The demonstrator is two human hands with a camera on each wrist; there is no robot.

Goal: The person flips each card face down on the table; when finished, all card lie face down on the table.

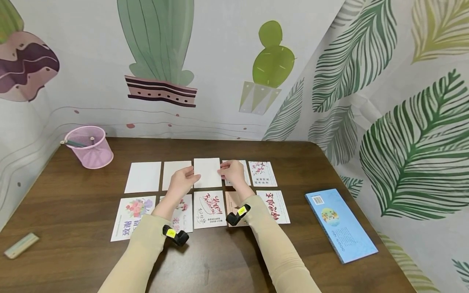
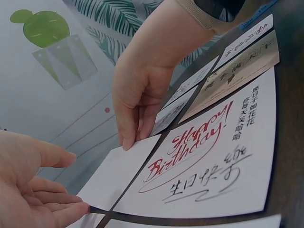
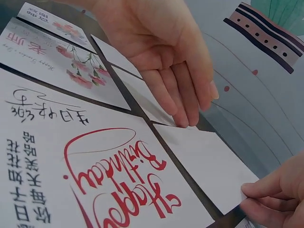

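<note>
A blank white card lies in the middle of the back row, between my two hands. At its right edge, my right hand pinches the card between thumb and fingertips, seen most closely in the right wrist view. My left hand is at the left edge, fingers fairly straight and thumb apart, fingertips at the card's corner in the left wrist view. Just in front is the "Happy Birthday" card with red lettering. Another blank card is partly under my left hand.
More cards fill two rows: a blank one, a flowered one, a blossom card and a red-lettered one. A pink mesh pen holder stands back left. An eraser-like block and a blue book lie at the sides.
</note>
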